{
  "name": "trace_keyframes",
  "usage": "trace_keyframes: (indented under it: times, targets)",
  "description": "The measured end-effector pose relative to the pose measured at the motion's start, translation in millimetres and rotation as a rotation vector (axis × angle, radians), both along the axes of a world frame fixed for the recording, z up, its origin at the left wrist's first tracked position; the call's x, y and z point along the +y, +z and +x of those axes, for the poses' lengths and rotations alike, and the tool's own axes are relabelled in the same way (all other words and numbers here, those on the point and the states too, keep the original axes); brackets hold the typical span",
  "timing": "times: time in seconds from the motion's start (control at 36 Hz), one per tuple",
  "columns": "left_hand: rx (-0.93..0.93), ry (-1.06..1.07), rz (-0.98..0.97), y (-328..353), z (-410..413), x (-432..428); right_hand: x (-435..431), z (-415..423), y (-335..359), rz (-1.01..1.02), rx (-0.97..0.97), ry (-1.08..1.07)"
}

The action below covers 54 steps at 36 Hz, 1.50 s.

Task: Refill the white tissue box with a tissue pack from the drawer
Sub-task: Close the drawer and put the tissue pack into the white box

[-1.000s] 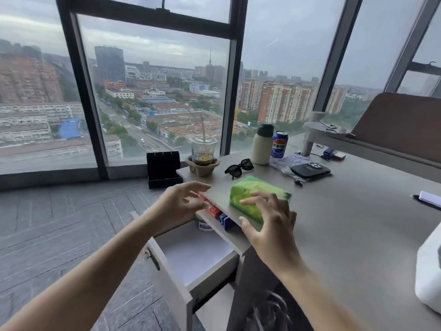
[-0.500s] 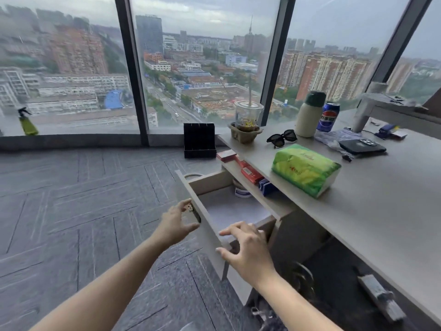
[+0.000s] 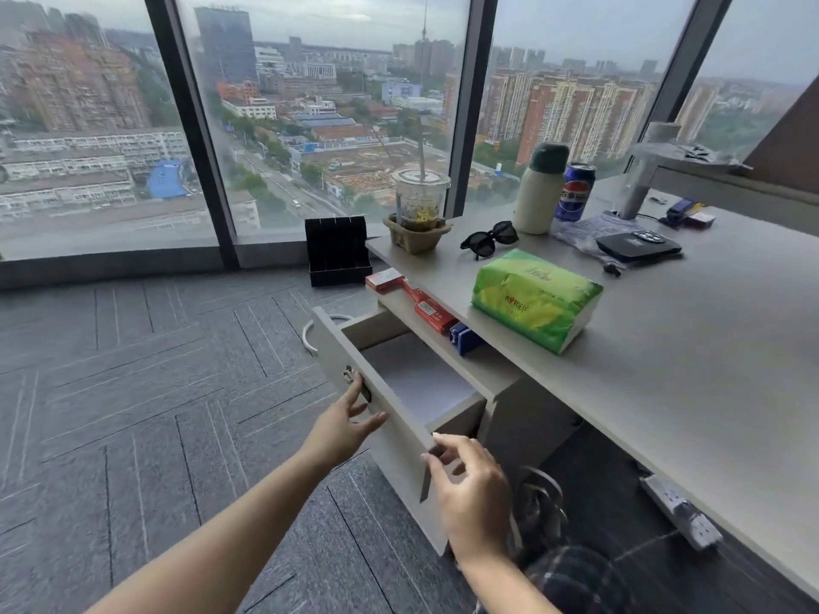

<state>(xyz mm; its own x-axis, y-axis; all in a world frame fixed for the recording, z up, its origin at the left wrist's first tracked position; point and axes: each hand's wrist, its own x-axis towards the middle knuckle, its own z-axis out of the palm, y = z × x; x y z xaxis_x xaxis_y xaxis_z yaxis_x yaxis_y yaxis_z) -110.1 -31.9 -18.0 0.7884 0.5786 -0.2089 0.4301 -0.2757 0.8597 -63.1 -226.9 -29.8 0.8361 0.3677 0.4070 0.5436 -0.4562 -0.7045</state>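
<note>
A green tissue pack (image 3: pixel 536 299) lies on the grey desk (image 3: pixel 691 347), near its left edge. Below it the drawer (image 3: pixel 376 392) stands pulled out, its inside pale and bare as far as I see. My left hand (image 3: pixel 343 425) rests with spread fingers against the drawer front, just below the keyhole. My right hand (image 3: pixel 472 485) has its fingertips on the near top corner of the drawer front. Neither hand holds anything. The white tissue box is out of view.
Red boxes (image 3: pixel 425 303) and a blue item (image 3: pixel 463 339) sit on the shelf above the drawer. On the desk are a drink cup (image 3: pixel 419 206), sunglasses (image 3: pixel 489 237), a bottle (image 3: pixel 538 192), a cola can (image 3: pixel 574 192) and a black case (image 3: pixel 638 248). A power strip (image 3: pixel 678 511) lies under the desk.
My right hand let go of the tissue pack, which stays on the desk. Both hands dropped to the open drawer front and now touch it; the view tilted down and left.
</note>
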Motion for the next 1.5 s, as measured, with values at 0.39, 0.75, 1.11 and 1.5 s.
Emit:
trace_keyframes:
  times: [0.39,0.75,1.11,1.5]
  targets:
    - [-0.035,-0.217,-0.08,-16,61,-49,-12,34,-29,0.225,0.296,-0.236]
    - [0.011,-0.316,-0.056,-16,76,-47,-17,41,-34,0.101,0.369,-0.207]
    - [-0.146,-0.234,0.02,60,29,16,8,35,45,0.22,0.43,0.149]
    - [-0.522,-0.422,0.028,190,129,-4,-15,102,221,0.312,0.049,0.219]
